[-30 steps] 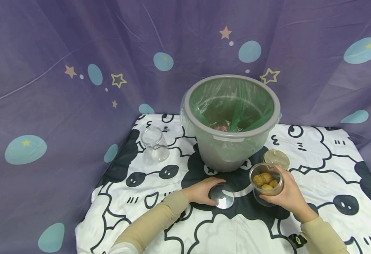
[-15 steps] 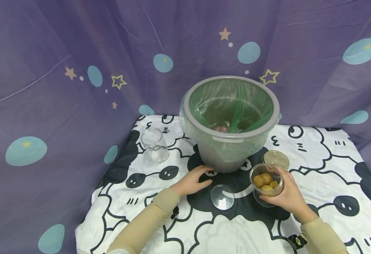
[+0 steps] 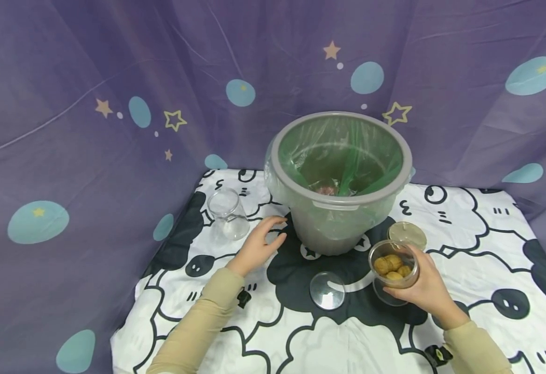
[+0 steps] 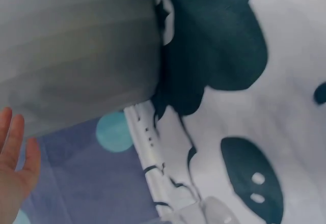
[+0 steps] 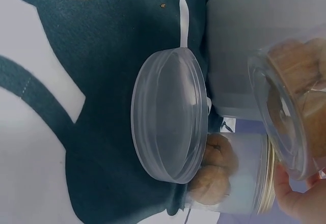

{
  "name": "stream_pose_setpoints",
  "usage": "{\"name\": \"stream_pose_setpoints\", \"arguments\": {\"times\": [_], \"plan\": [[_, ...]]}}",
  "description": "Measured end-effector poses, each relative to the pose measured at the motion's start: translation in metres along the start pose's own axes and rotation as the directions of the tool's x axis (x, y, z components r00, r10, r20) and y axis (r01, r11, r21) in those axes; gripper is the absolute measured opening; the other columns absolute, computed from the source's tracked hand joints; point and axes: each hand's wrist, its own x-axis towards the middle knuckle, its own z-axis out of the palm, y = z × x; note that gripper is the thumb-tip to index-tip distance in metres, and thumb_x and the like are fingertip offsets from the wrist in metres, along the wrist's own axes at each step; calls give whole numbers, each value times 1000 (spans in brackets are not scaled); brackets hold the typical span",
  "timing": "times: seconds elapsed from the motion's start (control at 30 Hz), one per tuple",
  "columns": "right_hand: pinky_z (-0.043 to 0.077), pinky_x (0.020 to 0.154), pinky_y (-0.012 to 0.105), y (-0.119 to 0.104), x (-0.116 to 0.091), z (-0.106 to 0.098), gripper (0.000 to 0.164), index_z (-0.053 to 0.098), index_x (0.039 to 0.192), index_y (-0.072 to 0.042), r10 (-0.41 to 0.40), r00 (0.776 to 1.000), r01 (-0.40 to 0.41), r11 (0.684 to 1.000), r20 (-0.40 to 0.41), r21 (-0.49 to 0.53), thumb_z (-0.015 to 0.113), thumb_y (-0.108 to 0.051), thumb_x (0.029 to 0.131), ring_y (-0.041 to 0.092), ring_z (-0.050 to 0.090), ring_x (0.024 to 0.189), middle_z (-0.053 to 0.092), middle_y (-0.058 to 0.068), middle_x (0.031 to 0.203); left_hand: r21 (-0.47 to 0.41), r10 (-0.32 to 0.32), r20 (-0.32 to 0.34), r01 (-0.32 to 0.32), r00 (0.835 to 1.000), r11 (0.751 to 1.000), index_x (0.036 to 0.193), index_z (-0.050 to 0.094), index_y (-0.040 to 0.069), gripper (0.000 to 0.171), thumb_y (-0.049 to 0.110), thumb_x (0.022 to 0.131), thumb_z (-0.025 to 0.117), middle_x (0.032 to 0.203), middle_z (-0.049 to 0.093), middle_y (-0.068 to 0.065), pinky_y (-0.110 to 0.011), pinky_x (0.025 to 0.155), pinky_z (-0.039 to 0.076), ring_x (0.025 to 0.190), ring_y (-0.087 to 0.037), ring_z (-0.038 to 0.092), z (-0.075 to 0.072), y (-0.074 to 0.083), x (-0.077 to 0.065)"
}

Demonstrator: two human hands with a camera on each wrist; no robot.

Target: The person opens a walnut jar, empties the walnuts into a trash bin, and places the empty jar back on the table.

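In the head view, my right hand [image 3: 424, 285] grips an open clear jar [image 5: 305, 102] by its side. Several walnuts [image 3: 391, 265] lie inside it. Below that jar, the edge of a clear round piece shows, mostly covered. My left hand [image 3: 256, 246] holds nothing, its fingers apart, between the bin and an empty clear jar [image 3: 231, 218] that stands at the left. A clear lid [image 3: 327, 291] lies on the cloth between the hands. Behind the held jar stands a gold-lidded jar [image 5: 249, 173] with walnuts, its gold lid [image 3: 407, 235] partly covered by the right hand.
A grey bin [image 3: 324, 234] with a green plastic liner [image 3: 338, 150] stands at the back centre, something reddish at its bottom. A white and black cartoon-print cloth [image 3: 319, 343] covers the table. A purple curtain [image 3: 114, 208] hangs behind and at the left.
My left hand has left the clear lid and moved left and away from me, toward the empty jar. The right hand keeps the walnut jar in nearly the same place.
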Motion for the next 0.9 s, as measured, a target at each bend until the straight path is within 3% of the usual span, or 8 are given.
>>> {"name": "stream_pose_setpoints", "arguments": {"times": [0.23, 0.4, 0.53, 0.67, 0.73, 0.9], "plan": [[31, 77, 29, 0, 1, -3, 95, 52, 123, 0, 8, 1000, -8, 1000, 11, 8, 94, -10, 38, 11, 39, 95, 59, 16, 110, 9, 42, -166, -41, 985, 999, 125, 54, 4, 32, 11, 94, 57, 125, 55, -14, -42, 101, 44, 116, -28, 53, -18, 4, 6], [31, 77, 30, -2, 1, -5, 96, 51, 125, -1, 31, 999, -31, 999, 21, -5, 94, -12, 40, 12, 38, 95, 58, 16, 111, 57, 73, -336, -57, 939, 997, 122, 56, 1, 31, 4, 91, 57, 121, 55, -16, -43, 101, 42, 116, -31, 52, -32, 11, 16], [31, 77, 30, -2, 1, -7, 96, 50, 125, -2, 48, 998, -48, 999, 27, -8, 94, -13, 41, 15, 39, 95, 58, 16, 112, 86, 121, -424, -93, 898, 992, 122, 54, -3, 33, 4, 90, 57, 123, 53, -20, -45, 101, 41, 119, -33, 49, -45, 20, 27], [31, 76, 30, -2, 0, -8, 97, 50, 126, -2, 57, 998, -57, 998, 32, -9, 94, -14, 41, 16, 39, 95, 58, 15, 112, 127, 214, -442, -176, 871, 976, 123, 53, -5, 35, 5, 90, 57, 127, 50, -22, -46, 99, 40, 121, -35, 45, -55, 31, 41], [31, 76, 30, -2, 0, -8, 97, 50, 127, -2, 57, 998, -56, 998, 35, -9, 94, -14, 41, 16, 39, 95, 58, 16, 113, 158, 258, -425, -210, 867, 965, 124, 52, -4, 37, 7, 90, 56, 129, 48, -22, -46, 101, 38, 123, -34, 44, -59, 37, 47], [31, 76, 30, -2, -1, -8, 98, 49, 127, -2, 57, 998, -57, 998, 34, -6, 94, -13, 41, 17, 39, 95, 58, 15, 113, 270, 357, -308, -279, 882, 922, 134, 48, 3, 44, 18, 92, 55, 139, 40, -21, -47, 109, 32, 130, -35, 36, -62, 51, 62]]}}
